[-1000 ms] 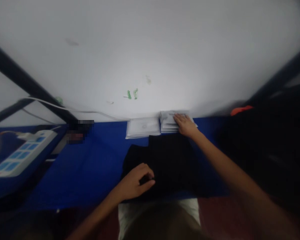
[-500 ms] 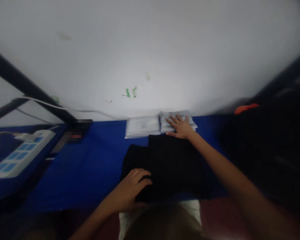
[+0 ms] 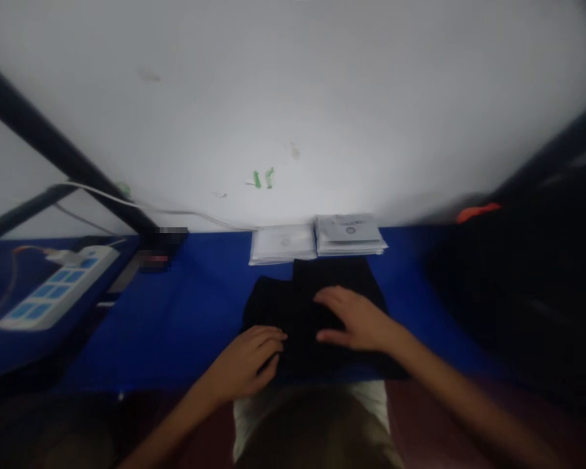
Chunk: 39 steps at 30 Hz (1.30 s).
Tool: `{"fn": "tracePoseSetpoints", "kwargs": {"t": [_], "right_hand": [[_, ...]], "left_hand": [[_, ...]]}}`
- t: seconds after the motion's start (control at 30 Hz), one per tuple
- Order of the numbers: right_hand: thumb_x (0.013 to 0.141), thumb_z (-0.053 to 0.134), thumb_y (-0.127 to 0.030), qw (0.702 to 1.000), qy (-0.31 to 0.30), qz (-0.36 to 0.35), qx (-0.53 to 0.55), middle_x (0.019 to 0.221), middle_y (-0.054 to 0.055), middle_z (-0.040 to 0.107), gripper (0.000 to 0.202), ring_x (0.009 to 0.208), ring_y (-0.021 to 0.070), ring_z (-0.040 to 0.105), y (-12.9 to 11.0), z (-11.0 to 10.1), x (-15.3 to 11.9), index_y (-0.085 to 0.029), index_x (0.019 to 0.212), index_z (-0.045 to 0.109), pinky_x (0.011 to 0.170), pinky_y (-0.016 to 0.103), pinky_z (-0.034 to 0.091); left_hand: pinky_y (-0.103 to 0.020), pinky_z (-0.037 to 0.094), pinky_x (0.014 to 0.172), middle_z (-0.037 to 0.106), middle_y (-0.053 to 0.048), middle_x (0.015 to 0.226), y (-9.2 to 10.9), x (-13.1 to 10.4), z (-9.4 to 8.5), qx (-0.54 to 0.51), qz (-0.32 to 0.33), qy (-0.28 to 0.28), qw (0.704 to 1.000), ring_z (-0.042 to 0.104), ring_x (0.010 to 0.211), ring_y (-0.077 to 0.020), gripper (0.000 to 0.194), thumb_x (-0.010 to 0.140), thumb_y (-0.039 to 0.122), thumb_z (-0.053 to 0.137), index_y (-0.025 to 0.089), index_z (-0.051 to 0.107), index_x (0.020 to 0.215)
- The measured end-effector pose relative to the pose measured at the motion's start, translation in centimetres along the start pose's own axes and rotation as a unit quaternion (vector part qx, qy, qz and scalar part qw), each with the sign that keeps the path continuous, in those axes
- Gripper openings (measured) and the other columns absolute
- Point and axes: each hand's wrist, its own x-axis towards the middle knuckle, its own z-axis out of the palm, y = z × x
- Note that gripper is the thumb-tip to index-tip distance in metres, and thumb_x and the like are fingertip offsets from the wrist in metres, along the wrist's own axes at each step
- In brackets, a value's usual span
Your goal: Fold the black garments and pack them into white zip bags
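While black cloth (image 3: pixel 297 312) lay nearside of white packets (image 3: pixel 351 234), my left hand (image 3: pixel 248 363) curled loosely over cloth, right hand (image 3: pixel 359 319) spread wider, neither visibly gripping. Step seemed cloth-straightening; next move likely needed flat palms.

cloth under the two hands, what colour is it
The cloth is black, with no pattern visible; it shows best in the head view.

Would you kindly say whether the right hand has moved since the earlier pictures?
Yes, the right hand came nearer, off the right white stack, over the black cloth.
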Motion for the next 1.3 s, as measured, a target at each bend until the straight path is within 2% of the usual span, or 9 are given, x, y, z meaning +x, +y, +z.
{"fn": "tracePoseSetpoints", "kwargs": {"t": [0.13, 0.3, 0.53, 0.7, 0.8, 1.0, 1.1, 1.23, 1.3], "right_hand": [[0.079, 0.07, -0.04, 0.999, -0.015, 0.015, -0.035, 0.11, 0.012, 0.064, 0.047, 0.097, 0.0275, 0.061, -4.5, 2.1, -3.6, -0.015, 0.118, 0.057, 0.083, 0.043, 0.051], [0.073, 0.056, -0.003, 0.987, 0.041, 0.101, -0.114, 0.097, 0.011, 0.065, 0.038, 0.086, 0.0259, 0.061, -3.2, 2.9, -6.6, -0.014, 0.108, 0.061, 0.074, 0.04, 0.052], [0.077, 0.047, -0.003, 0.983, 0.069, 0.165, -0.035, 0.107, 0.011, 0.065, 0.041, 0.1, 0.0266, 0.062, 0.4, 1.7, -12.4, -0.019, 0.113, 0.059, 0.086, 0.043, 0.053], [0.085, 0.048, -0.013, 0.976, 0.072, 0.191, 0.08, 0.11, 0.006, 0.068, 0.035, 0.103, 0.024, 0.065, 1.8, 0.2, -14.7, -0.027, 0.113, 0.062, 0.089, 0.039, 0.053], [0.087, 0.051, -0.023, 0.959, 0.092, 0.215, 0.16, 0.106, 0.005, 0.07, 0.027, 0.098, 0.0232, 0.068, 2.7, -0.6, -14.5, -0.028, 0.111, 0.064, 0.085, 0.036, 0.054], [0.084, 0.062, -0.049, 0.906, 0.198, 0.296, 0.228, 0.091, 0.004, 0.07, 0.03, 0.084, 0.0225, 0.066, 6.3, -1.1, -10.2, -0.023, 0.098, 0.066, 0.076, 0.033, 0.052], [0.084, 0.06, -0.051, 0.908, 0.204, 0.286, 0.228, 0.088, 0.005, 0.07, 0.033, 0.081, 0.0226, 0.065, 8.7, -0.7, -7.6, -0.021, 0.096, 0.065, 0.074, 0.034, 0.051], [0.087, 0.057, -0.04, 0.946, 0.133, 0.26, 0.142, 0.09, 0.006, 0.071, 0.023, 0.082, 0.0239, 0.066, 11.2, -0.2, -5.4, -0.021, 0.101, 0.062, 0.075, 0.036, 0.05], [0.087, 0.057, -0.035, 0.958, 0.107, 0.254, 0.08, 0.092, 0.007, 0.07, 0.022, 0.084, 0.0246, 0.067, 11.8, -0.2, -4.8, -0.02, 0.104, 0.06, 0.076, 0.037, 0.051]], "left_hand": [[-0.037, 0.052, 0.087, 0.07, -0.008, 0.105, -0.3, 0.3, -0.2, 0.003, -0.038, 0.043, 0.998, 0.066, 0.097, -0.0222, 0.024, 0.089, 0.016, 0.049, 0.02, 0.062, 0.108], [-0.034, 0.053, 0.082, 0.071, -0.008, 0.101, -0.7, 0.3, -0.3, 0.027, -0.045, 0.059, 0.997, 0.067, 0.092, -0.0213, 0.021, 0.093, 0.019, 0.047, 0.019, 0.061, 0.109], [-0.029, 0.054, 0.074, 0.07, -0.004, 0.09, -1.4, -1.1, 0.6, 0.054, 0.009, 0.074, 0.996, 0.067, 0.08, -0.017, 0.018, 0.097, 0.018, 0.044, 0.019, 0.06, 0.104], [-0.038, 0.053, 0.083, 0.069, -0.005, 0.099, -1.5, -1.5, 0.0, 0.062, -0.001, -0.031, 0.998, 0.065, 0.091, -0.0224, 0.033, 0.084, 0.015, 0.06, 0.022, 0.057, 0.116], [-0.037, 0.052, 0.087, 0.068, -0.005, 0.105, -2.2, -1.5, -0.6, 0.024, -0.027, -0.035, 0.999, 0.064, 0.097, -0.0218, 0.038, 0.083, 0.011, 0.054, 0.024, 0.056, 0.118], [-0.027, 0.053, 0.077, 0.071, -0.002, 0.1, -5.2, 0.7, -1.5, -0.014, -0.18, 0.1, 0.979, 0.069, 0.089, -0.0186, 0.023, 0.096, 0.036, 0.044, 0.025, 0.06, 0.11], [-0.028, 0.052, 0.07, 0.072, -0.001, 0.095, -6.1, 2.9, -2.0, 0.015, -0.233, 0.061, 0.97, 0.07, 0.08, -0.0193, 0.03, 0.097, 0.044, 0.04, 0.025, 0.058, 0.111], [-0.032, 0.05, 0.068, 0.072, -0.005, 0.091, -6.4, 5.2, -2.9, 0.164, -0.261, -0.048, 0.95, 0.07, 0.08, -0.0253, 0.031, 0.095, 0.045, 0.044, 0.022, 0.057, 0.113], [-0.033, 0.049, 0.066, 0.071, -0.008, 0.095, -6.2, 6.2, -3.3, 0.222, -0.259, -0.058, 0.938, 0.068, 0.086, -0.0279, 0.029, 0.093, 0.043, 0.049, 0.021, 0.056, 0.112]]}}
